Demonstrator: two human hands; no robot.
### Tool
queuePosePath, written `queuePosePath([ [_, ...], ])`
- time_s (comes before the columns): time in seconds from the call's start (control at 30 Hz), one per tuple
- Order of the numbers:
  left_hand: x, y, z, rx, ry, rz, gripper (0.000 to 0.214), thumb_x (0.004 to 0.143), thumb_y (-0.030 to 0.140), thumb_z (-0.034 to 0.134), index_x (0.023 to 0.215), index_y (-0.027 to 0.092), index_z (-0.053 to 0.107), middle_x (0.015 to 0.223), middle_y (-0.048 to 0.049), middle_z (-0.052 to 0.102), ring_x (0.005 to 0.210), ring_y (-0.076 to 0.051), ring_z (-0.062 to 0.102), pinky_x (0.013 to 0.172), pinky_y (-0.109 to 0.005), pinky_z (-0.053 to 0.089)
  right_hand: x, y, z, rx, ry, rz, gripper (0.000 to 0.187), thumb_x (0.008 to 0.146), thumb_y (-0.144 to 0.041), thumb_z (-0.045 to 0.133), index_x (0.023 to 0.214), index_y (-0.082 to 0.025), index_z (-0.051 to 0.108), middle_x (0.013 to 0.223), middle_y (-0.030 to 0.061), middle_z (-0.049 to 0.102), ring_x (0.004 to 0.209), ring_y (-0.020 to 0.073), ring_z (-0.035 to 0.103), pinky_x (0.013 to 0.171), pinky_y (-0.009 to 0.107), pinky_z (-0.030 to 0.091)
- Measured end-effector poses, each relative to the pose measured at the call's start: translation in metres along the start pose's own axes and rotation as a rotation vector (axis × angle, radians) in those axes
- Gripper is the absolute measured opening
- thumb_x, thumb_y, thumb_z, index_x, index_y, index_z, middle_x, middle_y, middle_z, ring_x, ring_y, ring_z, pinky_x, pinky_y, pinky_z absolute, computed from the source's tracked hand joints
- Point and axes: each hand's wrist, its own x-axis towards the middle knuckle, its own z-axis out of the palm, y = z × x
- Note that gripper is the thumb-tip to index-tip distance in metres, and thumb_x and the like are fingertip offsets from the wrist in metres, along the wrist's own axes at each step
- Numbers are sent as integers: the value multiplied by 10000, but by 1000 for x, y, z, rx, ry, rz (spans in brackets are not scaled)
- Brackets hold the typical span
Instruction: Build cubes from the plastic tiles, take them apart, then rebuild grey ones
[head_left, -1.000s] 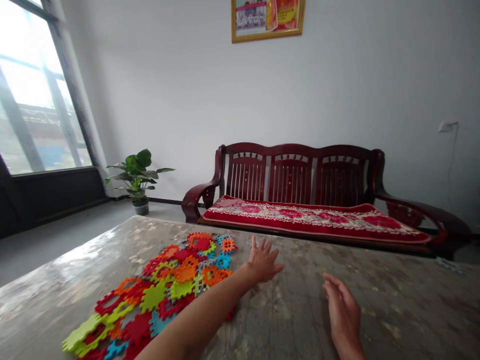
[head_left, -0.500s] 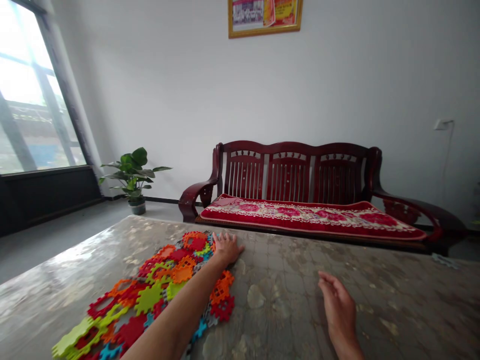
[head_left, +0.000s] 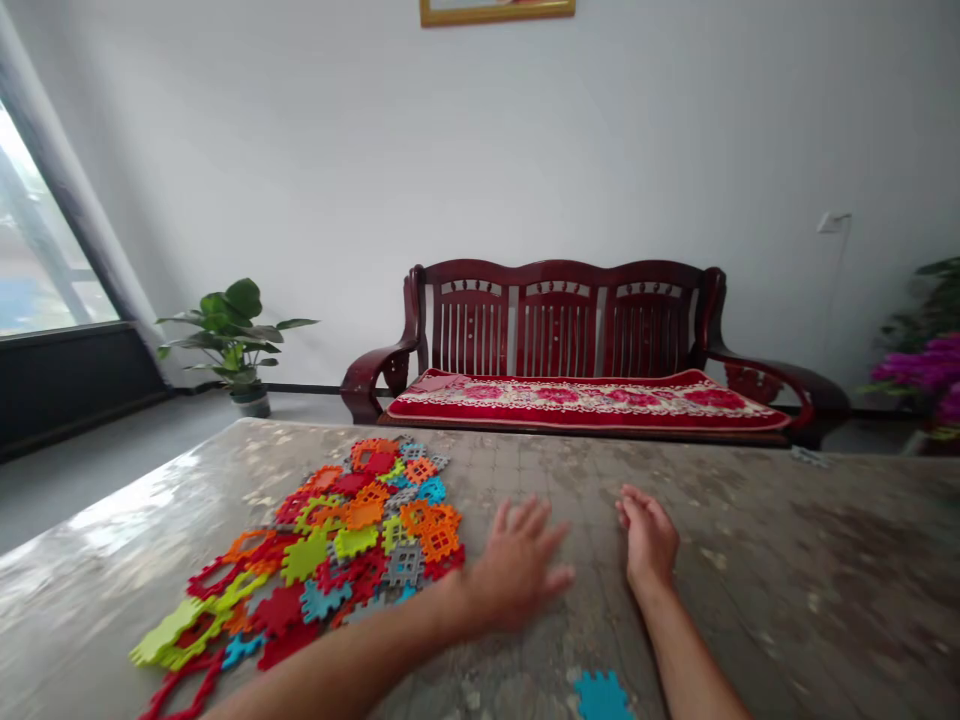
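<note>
My left hand (head_left: 521, 565) hovers over the table just right of a pile of puzzle-like plastic pieces (head_left: 364, 515). Its fingers are spread with nothing in them, and motion blurs it slightly. The flat, notch-edged pieces are red, orange, lime, blue and grey, some solid and some with cut-out middles. To the right, my right hand (head_left: 649, 540) is low over the table, its fingers curled together; no piece shows in it. A single blue notched piece (head_left: 602, 695) lies near the front edge of the view, between my forearms.
The table (head_left: 750, 560) has a glossy patterned cover. A grey piece (head_left: 810, 457) lies at its far right edge. Beyond stand a dark red wooden bench (head_left: 559, 330) with a floral mat (head_left: 585, 398), a potted plant (head_left: 236, 345) at left and purple flowers (head_left: 926, 365) at right.
My left hand has left the far end of the pile and come nearer and to the right. My view has turned right and down, bringing the blue piece and flowers into sight.
</note>
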Motion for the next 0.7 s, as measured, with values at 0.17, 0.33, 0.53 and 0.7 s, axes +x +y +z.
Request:
queuePosePath([
  [0.17, -53, 74, 69, 9, 80, 417, 435, 992, 393, 349, 1426, 413, 362, 1482, -11, 489, 1356, -275, 451, 1082, -578, 388, 14, 11, -9, 166, 26, -16, 356, 563, -377, 716, 848, -169, 668, 805, 24, 702, 693, 145, 642, 606, 250, 519],
  [0.33, -78, 42, 41, 53, -13, 336, 608, 965, 513, 367, 1521, 305, 237, 1563, -102, 354, 1437, -325, 313, 1120, -661, 264, 16, 15, -19, 210, -30, -8, 350, 546, -372, 709, 832, -176, 662, 783, 15, 693, 713, 147, 642, 676, 281, 537],
  [0.53, -103, -20, -18, 65, -129, 18, 754, 863, 674, 447, 1509, 305, 320, 1553, -135, 366, 1457, -383, 236, 1135, -701, 129, 10, 16, -17, -342, -201, -248, 411, 707, -451, 527, 951, -164, 691, 926, 84, 734, 840, 224, 667, 760, 341, 531],
  [0.7, -117, -49, -11, 156, -36, -59, 599, 916, 602, 419, 1471, 380, 376, 1504, -93, 453, 1415, -328, 348, 1155, -664, 111, 3, 11, -10, -612, -324, -401, 366, 726, -341, 453, 942, -191, 707, 992, 100, 713, 928, 244, 657, 869, 371, 513],
])
